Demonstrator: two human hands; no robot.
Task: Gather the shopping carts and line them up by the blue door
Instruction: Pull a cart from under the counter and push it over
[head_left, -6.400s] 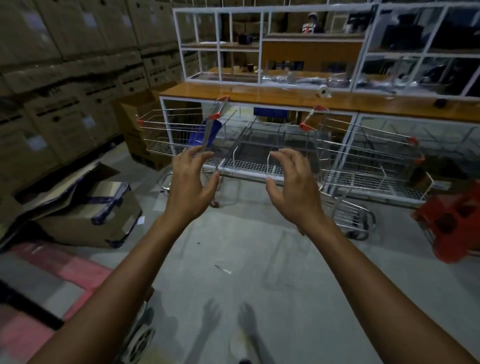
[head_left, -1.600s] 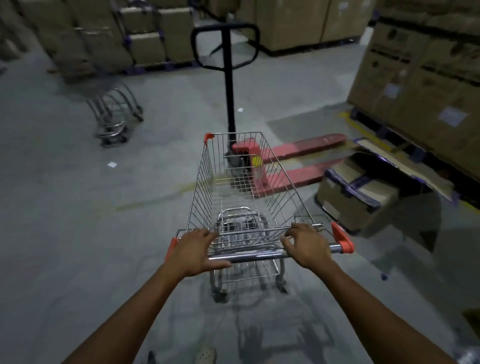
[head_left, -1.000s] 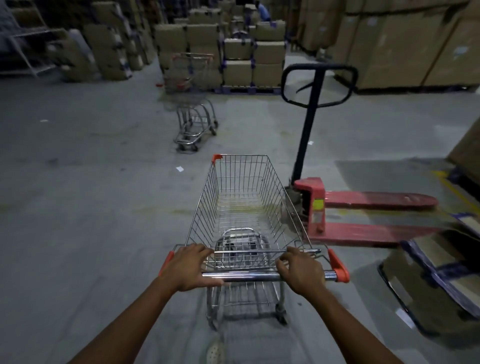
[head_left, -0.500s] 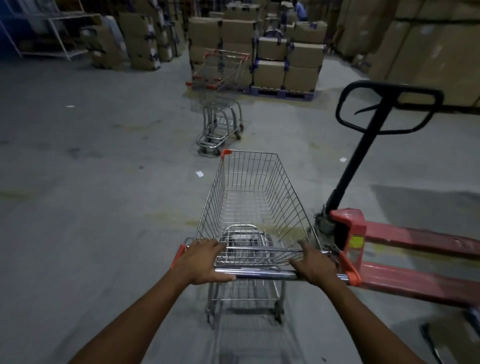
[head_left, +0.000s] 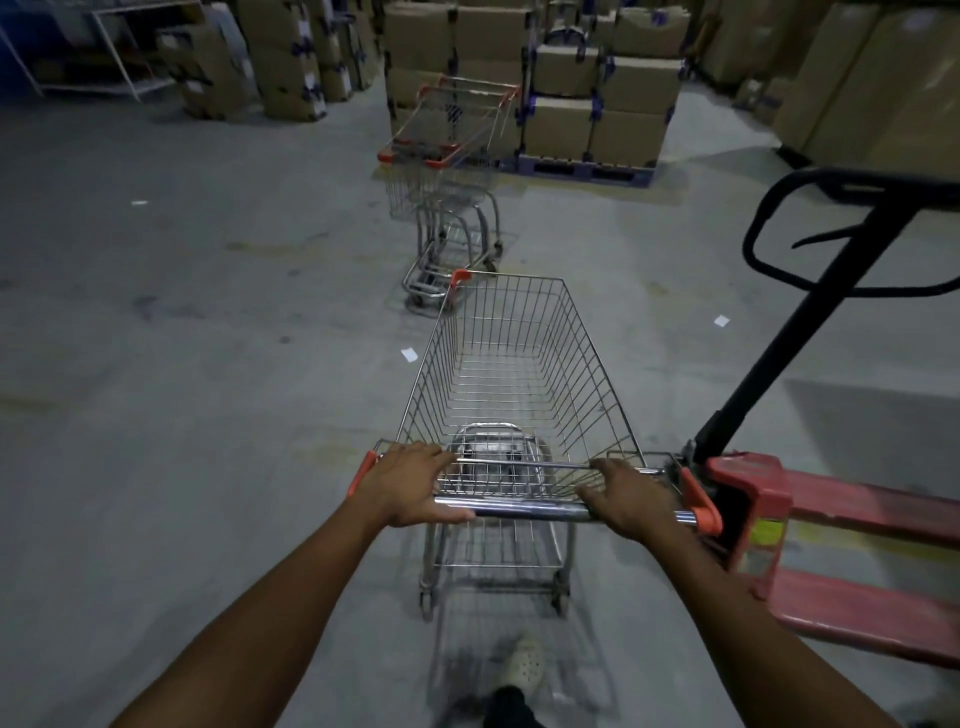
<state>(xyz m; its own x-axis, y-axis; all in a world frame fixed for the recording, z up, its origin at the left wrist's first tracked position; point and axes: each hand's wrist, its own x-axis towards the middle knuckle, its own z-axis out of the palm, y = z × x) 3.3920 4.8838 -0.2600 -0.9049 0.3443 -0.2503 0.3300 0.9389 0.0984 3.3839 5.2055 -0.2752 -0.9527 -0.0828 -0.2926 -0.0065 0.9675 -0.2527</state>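
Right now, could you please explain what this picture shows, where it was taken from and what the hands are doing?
There is no machine here. A person wears a camera on the head, looking forward and down, so you see their own two arms. The left hand and the right hand each grip the handle bar of an empty wire shopping cart, which stands on a grey concrete floor. Close on the cart's right is a red pallet jack with a black handle. Ahead, other carts stand pushed together in front of stacked cardboard boxes. The person's shoe shows near the bottom edge.
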